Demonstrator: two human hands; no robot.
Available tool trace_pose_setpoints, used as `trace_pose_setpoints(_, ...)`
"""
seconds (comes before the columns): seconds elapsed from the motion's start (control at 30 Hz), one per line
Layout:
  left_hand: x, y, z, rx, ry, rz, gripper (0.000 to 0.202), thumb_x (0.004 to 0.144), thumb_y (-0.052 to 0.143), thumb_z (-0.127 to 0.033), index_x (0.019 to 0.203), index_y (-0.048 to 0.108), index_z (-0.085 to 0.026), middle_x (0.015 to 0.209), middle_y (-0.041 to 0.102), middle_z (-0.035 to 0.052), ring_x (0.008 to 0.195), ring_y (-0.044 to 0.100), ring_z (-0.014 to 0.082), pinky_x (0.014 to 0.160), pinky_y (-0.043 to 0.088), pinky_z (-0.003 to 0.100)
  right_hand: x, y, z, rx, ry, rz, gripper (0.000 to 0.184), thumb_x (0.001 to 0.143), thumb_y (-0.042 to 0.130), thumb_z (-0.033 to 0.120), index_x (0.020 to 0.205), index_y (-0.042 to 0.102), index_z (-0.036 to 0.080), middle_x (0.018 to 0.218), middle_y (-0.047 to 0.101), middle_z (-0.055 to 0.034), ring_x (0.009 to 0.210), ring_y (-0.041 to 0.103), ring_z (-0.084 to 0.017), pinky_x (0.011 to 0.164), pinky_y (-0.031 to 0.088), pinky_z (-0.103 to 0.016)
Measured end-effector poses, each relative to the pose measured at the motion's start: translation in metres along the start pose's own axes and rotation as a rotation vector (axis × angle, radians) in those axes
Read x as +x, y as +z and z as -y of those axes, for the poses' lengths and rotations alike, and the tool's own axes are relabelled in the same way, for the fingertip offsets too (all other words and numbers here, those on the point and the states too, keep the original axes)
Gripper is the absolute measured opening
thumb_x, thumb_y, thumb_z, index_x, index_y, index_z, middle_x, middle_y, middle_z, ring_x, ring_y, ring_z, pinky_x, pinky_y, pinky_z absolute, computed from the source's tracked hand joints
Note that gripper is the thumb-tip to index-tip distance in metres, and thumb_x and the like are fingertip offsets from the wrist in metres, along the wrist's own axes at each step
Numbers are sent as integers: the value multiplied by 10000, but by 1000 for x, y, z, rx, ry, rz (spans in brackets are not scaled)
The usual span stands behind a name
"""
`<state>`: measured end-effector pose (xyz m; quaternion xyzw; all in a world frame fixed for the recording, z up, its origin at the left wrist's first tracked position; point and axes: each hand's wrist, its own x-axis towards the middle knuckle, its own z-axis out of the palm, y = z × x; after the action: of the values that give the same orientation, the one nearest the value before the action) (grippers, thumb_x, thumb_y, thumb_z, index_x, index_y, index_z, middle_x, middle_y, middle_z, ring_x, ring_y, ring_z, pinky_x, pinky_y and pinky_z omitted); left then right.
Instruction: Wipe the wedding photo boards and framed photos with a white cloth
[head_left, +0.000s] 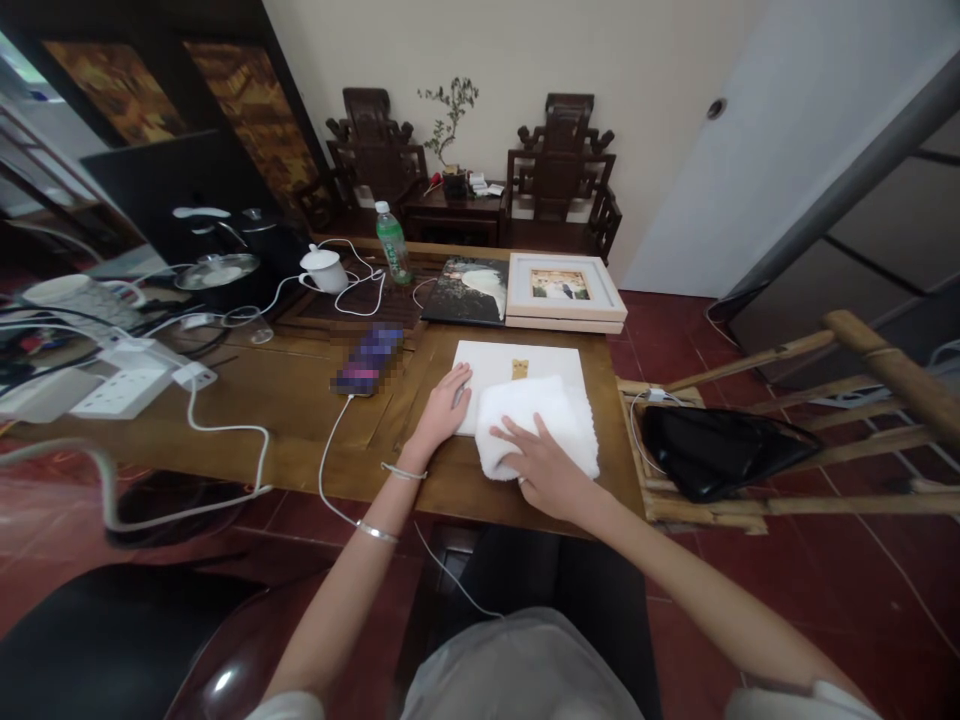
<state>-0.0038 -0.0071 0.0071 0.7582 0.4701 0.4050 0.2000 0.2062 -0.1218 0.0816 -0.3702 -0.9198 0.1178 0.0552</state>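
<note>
A white rectangular board (487, 358) lies flat on the wooden table, with a small gold-coloured piece (520, 369) near its middle. Over the board's front right part is a folded white cloth (559, 408), which overhangs the near edge. My right hand (546, 465) rests on top of this cloth, fingers spread and stretched out. At the board's left edge, my left hand (444, 405) lies with its fingers extended, touching the edge. The cloth hides much of the board's lower half.
Behind the board are a pale framed picture (606, 290) and a dark picture with a white bird (454, 292). A phone (367, 362) on a cable, green-labelled bottle (391, 243), lidded cup (324, 270) and power strips (124, 390) stand left. A bamboo chair with a black bag (712, 450) is right.
</note>
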Motion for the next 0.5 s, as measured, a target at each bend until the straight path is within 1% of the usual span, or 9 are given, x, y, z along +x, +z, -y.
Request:
trace_pose_setpoints(0.13,0,-1,0,12,1,16,381,895,449,-226,1227,608,-126,1378,549,138,1330,463,252,1145,332,456,4,-2,-13,30,-18,-18,458,681,419,-21,1032,651,159,1477,435,-136,1434,242,-289,1117,166,-664)
trace_pose_setpoints(0.23,-1,-1,1,19,5,16,377,897,452,-231,1225,609,-129,1373,555,134,1330,463,249,1144,333,455,12,-3,-30,63,-14,-51,499,669,408,-34,1065,640,164,1469,450,-125,1432,255,-260,1137,164,-626)
trace_pose_setpoints(0.3,-1,-1,2,14,10,10,377,899,450,-232,1222,610,-122,1371,555,142,1329,463,251,1144,333,454,21,-5,-45,82,4,-74,513,669,402,-39,1079,635,163,1462,459,-127,1427,270,-245,1143,165,-608)
trace_pose_setpoints(0.4,-1,0,3,16,14,9,377,899,447,-229,1221,610,-120,1373,552,146,1331,461,256,1141,335,465,37,-9,-66,79,52,-100,508,678,405,-34,1086,638,158,1449,471,-146,1420,288,-250,1139,173,-605)
trace_pose_setpoints(0.5,-1,0,3,31,15,5,372,897,451,-227,1223,611,-148,1367,563,121,1331,462,248,1140,341,459,50,-11,-76,25,84,-151,510,701,403,-29,1122,630,148,1446,473,-152,1424,278,-255,1138,180,-598)
